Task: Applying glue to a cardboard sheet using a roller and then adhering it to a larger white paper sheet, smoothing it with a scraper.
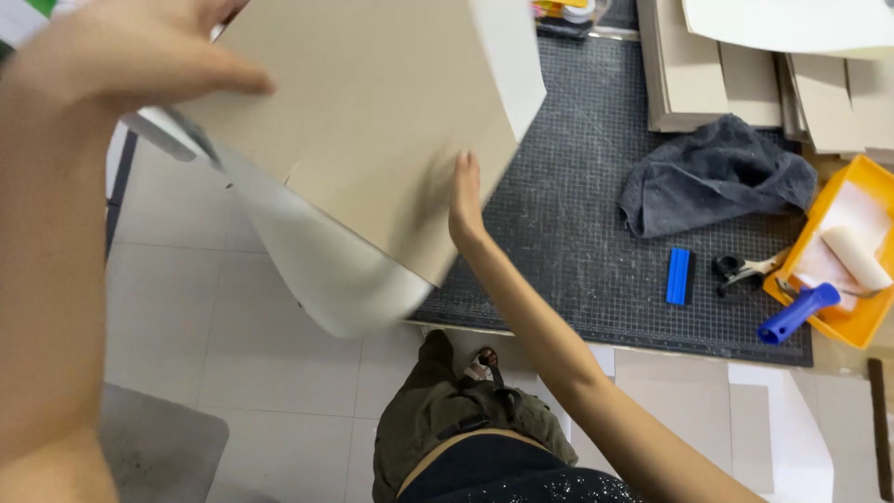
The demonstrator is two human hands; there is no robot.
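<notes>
Overhead, the left hand (130, 47) grips the top edge of a grey cardboard sheet (372, 121), thumb across its face, forearm running down the frame. Opposite, the right hand (465, 200) lies flat, fingers straight, against the sheet's lower edge, above the dark cutting mat (577, 233), white paper (326, 270) curling beneath.

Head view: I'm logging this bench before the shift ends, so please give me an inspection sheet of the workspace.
Surface: dark gridded cutting mat beside pale floor tiles.
Job's things: grey board panel held up, white sheet curling off its underside.
Clutter: grey cloth, blue block, scissors, yellow tray with paint roller, stacked boards.
Grippers: left hand grips the panel's top edge; right hand presses flat against its face.
Cables: nothing seen.
Surroundings: the person's legs, cut board pieces on the floor.
</notes>
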